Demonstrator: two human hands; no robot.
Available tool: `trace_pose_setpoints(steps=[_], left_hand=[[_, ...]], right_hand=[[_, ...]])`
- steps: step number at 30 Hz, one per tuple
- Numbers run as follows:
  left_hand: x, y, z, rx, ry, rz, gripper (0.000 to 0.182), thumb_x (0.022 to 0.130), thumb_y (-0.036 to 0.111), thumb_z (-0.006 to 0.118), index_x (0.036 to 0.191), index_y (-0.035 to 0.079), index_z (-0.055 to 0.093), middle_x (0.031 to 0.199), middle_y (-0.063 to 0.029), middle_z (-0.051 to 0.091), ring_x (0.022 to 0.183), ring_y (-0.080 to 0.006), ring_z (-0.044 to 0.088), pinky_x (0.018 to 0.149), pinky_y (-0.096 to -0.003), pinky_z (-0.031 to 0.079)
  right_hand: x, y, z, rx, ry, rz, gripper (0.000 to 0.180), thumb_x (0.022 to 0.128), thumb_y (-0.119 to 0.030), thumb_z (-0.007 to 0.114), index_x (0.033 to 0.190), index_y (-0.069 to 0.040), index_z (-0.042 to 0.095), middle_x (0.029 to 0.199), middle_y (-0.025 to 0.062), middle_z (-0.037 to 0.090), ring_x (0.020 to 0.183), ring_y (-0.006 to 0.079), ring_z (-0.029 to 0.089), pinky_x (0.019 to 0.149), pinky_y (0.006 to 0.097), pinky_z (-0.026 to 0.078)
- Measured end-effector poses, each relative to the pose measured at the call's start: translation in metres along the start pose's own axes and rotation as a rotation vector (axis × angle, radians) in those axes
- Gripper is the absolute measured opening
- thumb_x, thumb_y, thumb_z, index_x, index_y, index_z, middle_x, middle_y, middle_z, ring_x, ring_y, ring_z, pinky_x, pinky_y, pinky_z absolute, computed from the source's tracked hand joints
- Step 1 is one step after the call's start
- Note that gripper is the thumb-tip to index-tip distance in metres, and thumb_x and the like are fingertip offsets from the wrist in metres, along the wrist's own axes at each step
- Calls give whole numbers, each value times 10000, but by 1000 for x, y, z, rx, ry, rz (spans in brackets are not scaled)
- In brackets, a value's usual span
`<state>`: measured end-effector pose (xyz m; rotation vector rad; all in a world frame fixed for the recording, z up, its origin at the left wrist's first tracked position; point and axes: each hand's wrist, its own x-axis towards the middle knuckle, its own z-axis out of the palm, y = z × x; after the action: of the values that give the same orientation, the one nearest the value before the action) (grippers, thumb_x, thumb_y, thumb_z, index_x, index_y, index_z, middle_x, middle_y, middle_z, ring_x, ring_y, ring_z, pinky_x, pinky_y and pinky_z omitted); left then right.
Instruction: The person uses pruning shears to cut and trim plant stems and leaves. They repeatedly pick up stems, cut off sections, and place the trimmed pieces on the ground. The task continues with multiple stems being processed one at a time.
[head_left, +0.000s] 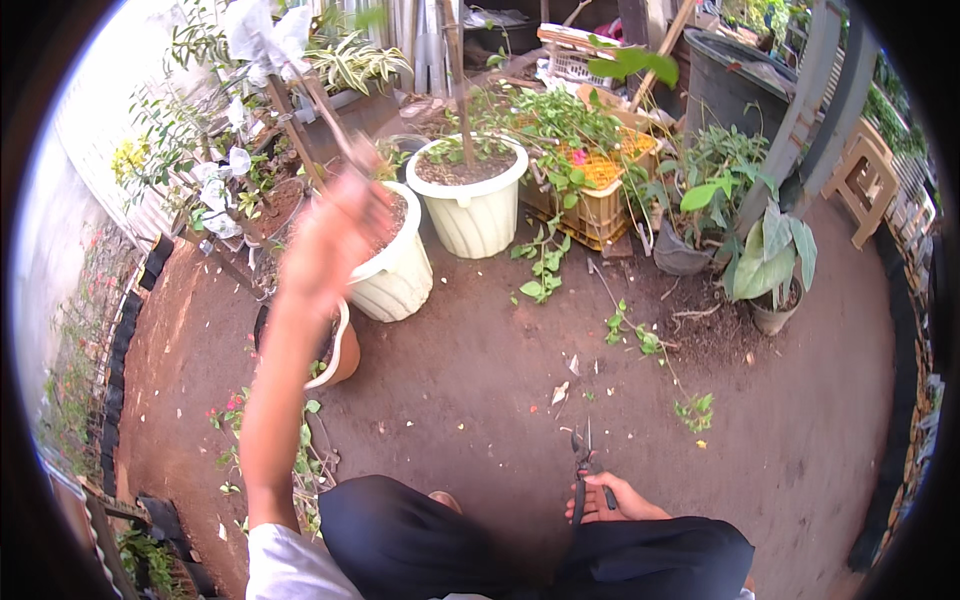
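Observation:
My left hand (341, 225) is stretched forward over the pots and blurred by motion. A brown stem (326, 105) meets its fingers, but whether they close on it cannot be told. White plastic wrapping (270, 37) covers the stem's upper part. Under the arm stand a white ribbed pot (394, 289) with soil and a smaller terracotta-coloured pot (346, 358) with a pale rim. Low by my right knee, my right hand (619, 501) holds a pair of pruning shears (582, 469). Their dark handles lie in the fingers, and the blades point away from me, apart.
Another white pot (469, 225) holds an upright trunk. Leafy cuttings lie on a yellow plastic crate (615, 202). A cut vine (664, 352) trails over the dirt ground (465, 375). Potted plants (776, 300) and a metal post (799, 120) stand right. Flowering cuttings (304, 457) lie left of my knees.

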<state>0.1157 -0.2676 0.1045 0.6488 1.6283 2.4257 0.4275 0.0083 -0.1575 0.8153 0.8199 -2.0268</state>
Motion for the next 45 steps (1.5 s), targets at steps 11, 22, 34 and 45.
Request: trace_pose_setpoints(steps=[11, 22, 34, 45], left_hand=[[-15, -54, 95, -112, -370, -229, 302, 938, 145, 577, 1199, 22, 484, 1106, -156, 636, 996, -235, 627, 769, -332, 496], [49, 4, 140, -113, -163, -194, 357, 890, 103, 610, 1177, -6, 429, 1001, -163, 665, 824, -196, 659, 643, -273, 490], [51, -15, 102, 258, -78, -291, 482, 846, 277, 659, 1225, -6, 569, 721, -105, 676, 545, -126, 636, 390, -216, 397], [35, -9, 115, 946, -273, -32, 433, 818, 294, 742, 1147, 26, 660, 768, -63, 683, 659, -61, 587, 546, -267, 448]], right_hand=[[-32, -39, -10, -182, -78, -355, 626, 765, -191, 604, 1326, -26, 383, 1119, 143, 579, 1086, 261, 551, 884, 397, 449], [-176, -182, 146, -1016, 253, -1530, 969, 581, -243, 686, 1416, 32, 277, 1238, 141, 456, 1168, 266, 470, 1078, 432, 285], [-178, -214, 219, -867, 172, -1302, 655, 573, -207, 665, 1159, 35, 501, 1074, 103, 534, 1043, 210, 509, 959, 339, 370], [-191, -271, 242, -1481, 742, -2069, 854, 655, -174, 709, 1387, 35, 321, 1169, 183, 501, 1112, 317, 499, 1010, 401, 364]])
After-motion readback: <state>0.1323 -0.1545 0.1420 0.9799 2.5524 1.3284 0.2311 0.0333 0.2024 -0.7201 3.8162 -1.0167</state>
